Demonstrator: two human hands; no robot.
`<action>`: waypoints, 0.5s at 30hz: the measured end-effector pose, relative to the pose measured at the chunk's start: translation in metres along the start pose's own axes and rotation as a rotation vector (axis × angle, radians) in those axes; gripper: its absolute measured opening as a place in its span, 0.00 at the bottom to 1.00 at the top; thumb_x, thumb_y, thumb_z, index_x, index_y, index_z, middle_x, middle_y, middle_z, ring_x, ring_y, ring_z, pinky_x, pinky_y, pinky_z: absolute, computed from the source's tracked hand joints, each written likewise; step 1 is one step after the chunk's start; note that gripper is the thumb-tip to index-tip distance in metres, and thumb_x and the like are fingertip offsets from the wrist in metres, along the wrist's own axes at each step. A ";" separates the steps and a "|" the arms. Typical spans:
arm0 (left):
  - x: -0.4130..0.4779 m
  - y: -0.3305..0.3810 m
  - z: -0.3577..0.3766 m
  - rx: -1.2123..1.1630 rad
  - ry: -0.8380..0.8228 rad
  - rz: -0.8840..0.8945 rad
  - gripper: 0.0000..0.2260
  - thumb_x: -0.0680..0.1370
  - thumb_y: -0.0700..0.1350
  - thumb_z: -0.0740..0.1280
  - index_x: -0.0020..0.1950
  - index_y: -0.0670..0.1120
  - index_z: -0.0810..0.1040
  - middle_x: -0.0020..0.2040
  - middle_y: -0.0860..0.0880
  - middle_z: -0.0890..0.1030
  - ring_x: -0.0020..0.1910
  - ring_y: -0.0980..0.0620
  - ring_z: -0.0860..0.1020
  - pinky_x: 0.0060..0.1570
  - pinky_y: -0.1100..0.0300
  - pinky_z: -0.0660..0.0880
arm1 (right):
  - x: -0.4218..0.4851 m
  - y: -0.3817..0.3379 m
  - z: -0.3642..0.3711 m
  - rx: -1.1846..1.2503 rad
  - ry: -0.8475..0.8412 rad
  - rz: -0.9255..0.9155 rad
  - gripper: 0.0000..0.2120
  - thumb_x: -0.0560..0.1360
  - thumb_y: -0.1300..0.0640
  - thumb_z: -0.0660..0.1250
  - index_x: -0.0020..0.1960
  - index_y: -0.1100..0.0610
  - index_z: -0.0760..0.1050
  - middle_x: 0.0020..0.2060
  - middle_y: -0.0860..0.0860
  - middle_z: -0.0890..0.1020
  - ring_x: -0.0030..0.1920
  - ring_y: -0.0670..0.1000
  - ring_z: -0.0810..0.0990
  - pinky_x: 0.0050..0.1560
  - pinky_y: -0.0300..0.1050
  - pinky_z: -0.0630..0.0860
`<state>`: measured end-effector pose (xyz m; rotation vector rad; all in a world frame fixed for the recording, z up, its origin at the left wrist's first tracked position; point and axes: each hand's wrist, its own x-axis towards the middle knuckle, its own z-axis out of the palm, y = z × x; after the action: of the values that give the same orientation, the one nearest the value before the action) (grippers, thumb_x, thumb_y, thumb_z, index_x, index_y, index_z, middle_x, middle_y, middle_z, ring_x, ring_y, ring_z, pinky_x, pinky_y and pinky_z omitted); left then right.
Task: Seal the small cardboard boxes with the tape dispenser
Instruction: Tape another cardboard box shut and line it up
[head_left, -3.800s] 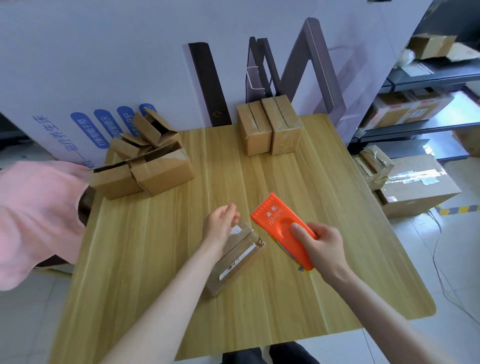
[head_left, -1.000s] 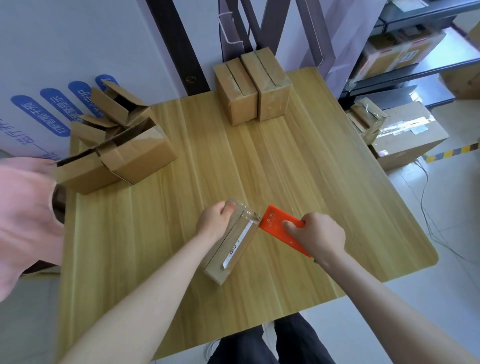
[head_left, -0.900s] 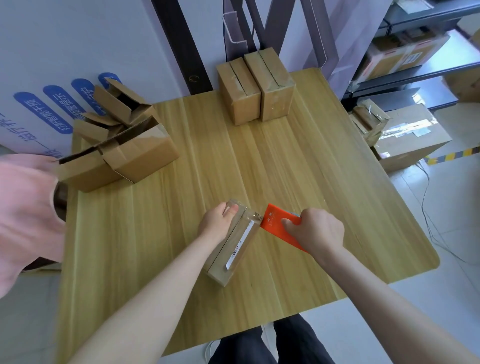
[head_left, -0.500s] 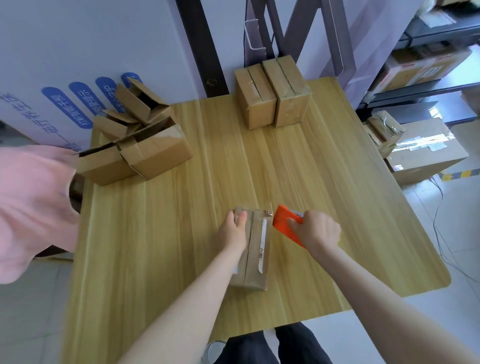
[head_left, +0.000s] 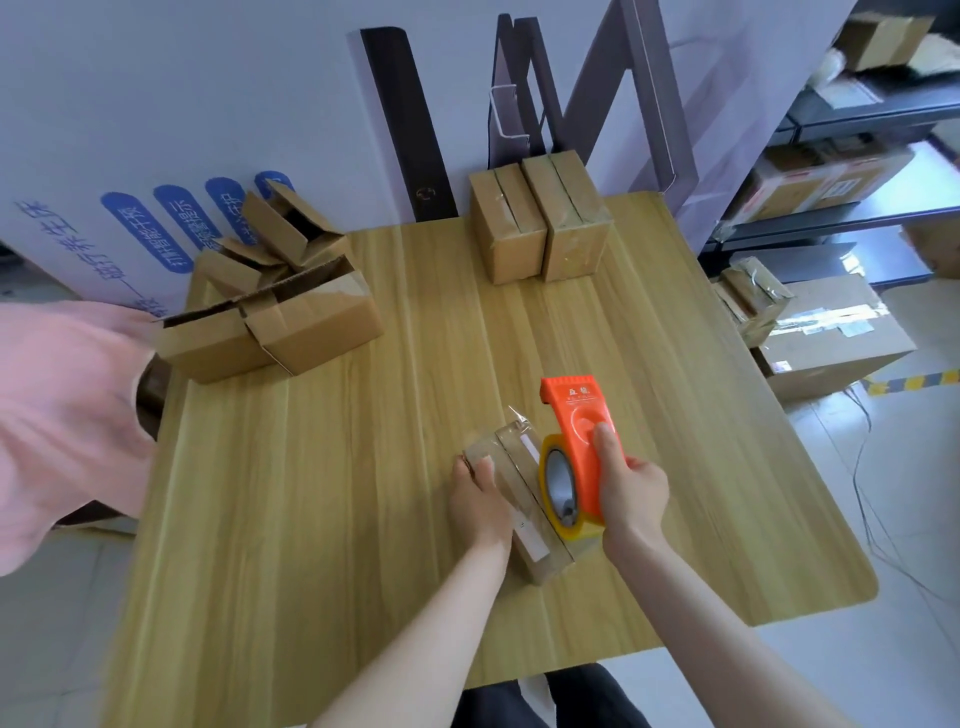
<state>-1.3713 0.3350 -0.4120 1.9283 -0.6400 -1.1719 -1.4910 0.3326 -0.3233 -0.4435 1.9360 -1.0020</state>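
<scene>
Fingers (head_left: 605, 441) of the right hand (head_left: 631, 488) are clamped round the orange tape dispenser (head_left: 579, 431). The thumb lies on its flat face; the rest sit behind the body, out of sight. The dispenser is held on edge with the tape roll (head_left: 563, 488) facing left, its lower rim touching the near right part of the small box (head_left: 511, 460). The left hand (head_left: 480, 499) grips the same box along its left side, thumb on top and fingers down the flank, pinning it to the table (head_left: 337, 493).

The box lies near the front of the table, long axis running away from the person, flaps closed. Glossy tape appears to cover the top seam, and a clear tail (head_left: 519, 418) stands up at the far end (whether it is cut from the roll cannot be told).

Judgement: the step in hand is the taping of this box, late in the pass along the top seam. The next move likely calls for carrying the strip over the near edge, severing it on the blade and pressing it flat, with the left hand holding firm against the pull.

Noted elsewhere: two closed boxes (head_left: 540, 228) stand together at the back edge. Open-flapped boxes (head_left: 275, 317) lie at the left rear, unsealed.
</scene>
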 end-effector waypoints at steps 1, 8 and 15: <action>-0.002 -0.003 -0.007 0.086 0.023 0.102 0.20 0.82 0.50 0.58 0.72 0.43 0.66 0.69 0.47 0.71 0.70 0.47 0.68 0.68 0.56 0.65 | 0.001 0.000 0.000 -0.005 -0.005 -0.008 0.23 0.74 0.42 0.68 0.35 0.62 0.75 0.28 0.55 0.75 0.29 0.52 0.73 0.32 0.44 0.68; 0.012 0.010 -0.021 0.635 -0.137 0.738 0.15 0.80 0.40 0.60 0.66 0.46 0.75 0.66 0.51 0.74 0.64 0.57 0.67 0.62 0.65 0.66 | 0.003 0.001 -0.003 -0.002 0.000 -0.005 0.24 0.74 0.41 0.68 0.36 0.62 0.75 0.29 0.55 0.75 0.29 0.52 0.73 0.32 0.44 0.69; 0.024 0.037 -0.013 1.002 -0.209 0.726 0.24 0.75 0.38 0.62 0.71 0.48 0.66 0.66 0.52 0.70 0.66 0.50 0.67 0.64 0.57 0.67 | 0.009 0.004 -0.004 0.013 -0.012 0.011 0.30 0.73 0.40 0.68 0.43 0.71 0.78 0.32 0.58 0.77 0.33 0.55 0.76 0.36 0.48 0.72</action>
<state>-1.3496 0.3010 -0.3895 1.9767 -2.1249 -0.5864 -1.4989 0.3306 -0.3301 -0.4293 1.9184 -1.0026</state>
